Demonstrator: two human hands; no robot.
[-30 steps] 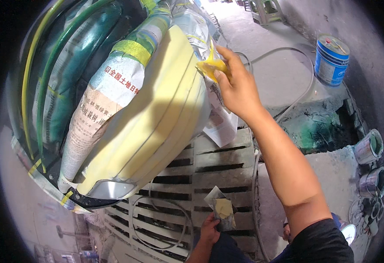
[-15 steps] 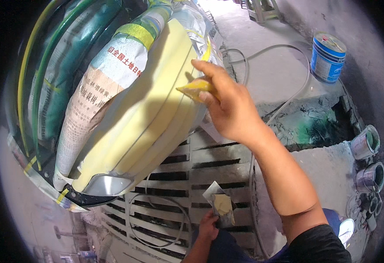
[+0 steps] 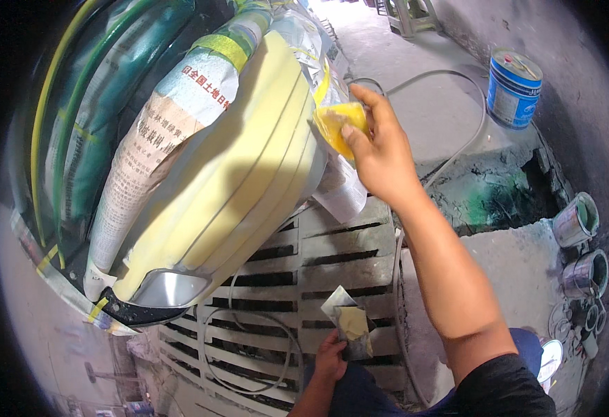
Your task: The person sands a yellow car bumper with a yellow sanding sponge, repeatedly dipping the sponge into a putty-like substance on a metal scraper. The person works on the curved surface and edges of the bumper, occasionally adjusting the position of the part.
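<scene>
A long, curved vehicle panel [image 3: 245, 174] is coated in pale yellow filler, with thin darker lines running along it. At its upper right edge, my right hand [image 3: 385, 156] grips a yellow putty spreader [image 3: 331, 124], thumb on its broad face. The blade's left edge overlaps the panel's rim; whether it touches cannot be told. Low in the picture my left hand [image 3: 329, 359] holds a flat mixing board [image 3: 338, 299] bearing a cream-coloured dab of putty [image 3: 354, 323]. Printed newspaper masking [image 3: 134, 163] and yellow tape [image 3: 222, 50] run along the panel's left side.
Below the panel lies a slatted floor grate [image 3: 276, 267] with a looped hose [image 3: 210, 361] on it. A blue paint bucket [image 3: 513, 94] stands at the right, beyond a dark pit [image 3: 499, 198]. Used cans [image 3: 575, 221] line the right wall. A plastic stool [image 3: 413, 17] is far back.
My right hand has moved right, toward the panel's edge, and turned the spreader so its broad face shows. The left hand and board have hardly moved.
</scene>
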